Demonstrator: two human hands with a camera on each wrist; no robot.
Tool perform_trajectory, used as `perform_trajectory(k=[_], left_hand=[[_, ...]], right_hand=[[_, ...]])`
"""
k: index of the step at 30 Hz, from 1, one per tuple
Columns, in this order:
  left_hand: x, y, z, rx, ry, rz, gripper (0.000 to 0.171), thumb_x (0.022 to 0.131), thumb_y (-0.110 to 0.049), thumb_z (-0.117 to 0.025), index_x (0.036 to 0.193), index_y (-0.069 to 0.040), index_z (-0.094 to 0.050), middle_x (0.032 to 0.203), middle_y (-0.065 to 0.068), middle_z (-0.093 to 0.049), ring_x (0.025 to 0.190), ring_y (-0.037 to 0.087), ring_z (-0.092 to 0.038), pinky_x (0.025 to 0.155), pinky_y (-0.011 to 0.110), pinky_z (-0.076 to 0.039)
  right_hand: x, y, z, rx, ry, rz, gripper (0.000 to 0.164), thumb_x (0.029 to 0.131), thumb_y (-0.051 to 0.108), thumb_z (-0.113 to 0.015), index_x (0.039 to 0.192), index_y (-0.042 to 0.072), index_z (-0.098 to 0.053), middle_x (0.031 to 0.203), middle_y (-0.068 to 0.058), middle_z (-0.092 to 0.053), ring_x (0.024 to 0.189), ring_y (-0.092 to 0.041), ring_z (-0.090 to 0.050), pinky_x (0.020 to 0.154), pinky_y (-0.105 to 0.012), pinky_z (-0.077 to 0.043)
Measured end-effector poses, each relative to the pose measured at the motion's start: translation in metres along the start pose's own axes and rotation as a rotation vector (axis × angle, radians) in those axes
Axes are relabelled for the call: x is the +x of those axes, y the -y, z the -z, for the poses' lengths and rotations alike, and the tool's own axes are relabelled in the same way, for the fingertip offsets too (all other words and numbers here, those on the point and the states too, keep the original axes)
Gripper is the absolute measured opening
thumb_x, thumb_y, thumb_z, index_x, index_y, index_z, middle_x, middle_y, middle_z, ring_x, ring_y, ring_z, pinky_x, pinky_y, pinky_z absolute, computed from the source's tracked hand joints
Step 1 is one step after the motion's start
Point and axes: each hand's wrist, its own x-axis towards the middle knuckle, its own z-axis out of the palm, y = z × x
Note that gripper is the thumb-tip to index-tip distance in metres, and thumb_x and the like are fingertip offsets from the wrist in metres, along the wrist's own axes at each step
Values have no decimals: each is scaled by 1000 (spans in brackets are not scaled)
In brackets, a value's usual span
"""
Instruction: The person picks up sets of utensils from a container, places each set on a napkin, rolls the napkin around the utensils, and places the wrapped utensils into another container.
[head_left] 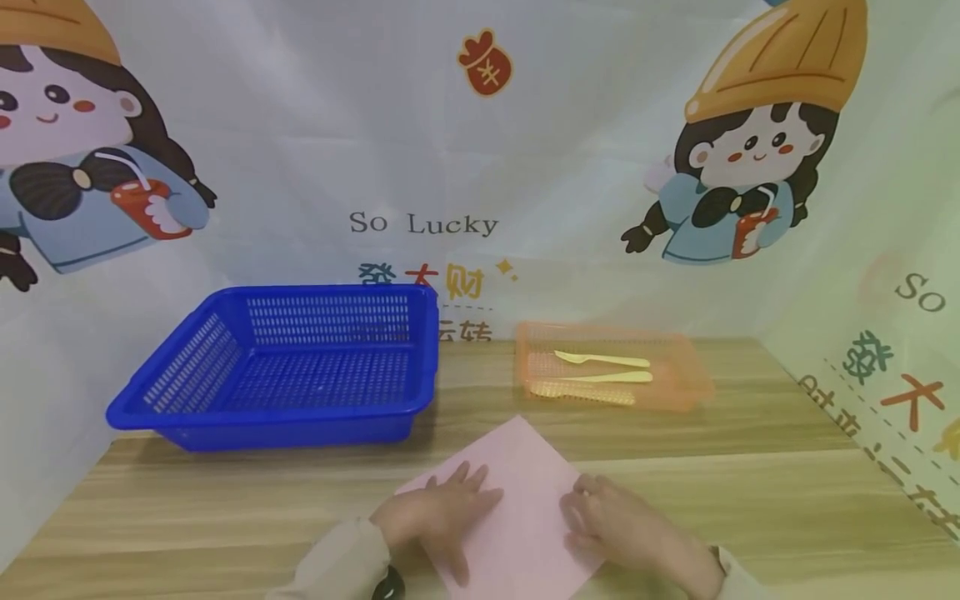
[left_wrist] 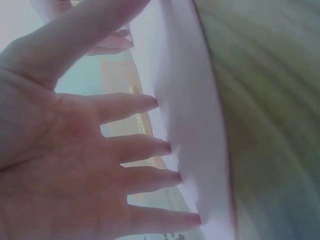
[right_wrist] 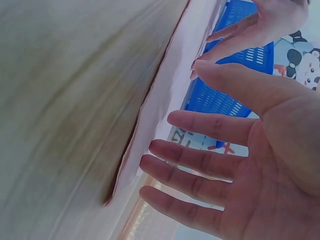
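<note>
A pink square sheet of paper [head_left: 525,492] lies turned cornerwise on the table in front of me, one corner pointing to the back. My left hand [head_left: 442,510] rests on its left side with the fingers spread. In the left wrist view, the fingertips [left_wrist: 165,148] touch the sheet while the palm is raised. At the sheet's right edge is my right hand [head_left: 611,518]. The right wrist view shows its fingers [right_wrist: 195,157] fairly straight and apart, tips right at the sheet [right_wrist: 160,95], with nothing pinched between them and the thumb.
A blue plastic basket [head_left: 300,427] stands at the back left of the wooden table [head_left: 750,500]. Back right, an orange tray [head_left: 686,379] holds several pale yellow plastic utensils [head_left: 600,377], a fork among them. Printed cloth [head_left: 562,167] walls the table's back and sides.
</note>
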Motion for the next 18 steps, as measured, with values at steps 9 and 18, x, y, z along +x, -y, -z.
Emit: perform_trajectory(k=[9,18], left_hand=[[0,2,7,13,25,-4,95,57,-35,-79,137,-13,-33,145,16,-20,132,36,-13,102,55,-18],[20,3,52,-110,-78,-168,60,81,-28,-64,128,2,-42,131,16,-44,122,28,-39,103,37,-30]], right_hand=[[2,-5,6,79,24,18,27,81,18,-62,97,-3,-60,77,-3,-54,62,-3,-44,57,-16,-45],[12,-13,35,154,-18,-70,36,86,18,-57,111,-7,-55,106,-21,-59,90,-32,-60,76,-38,-51]])
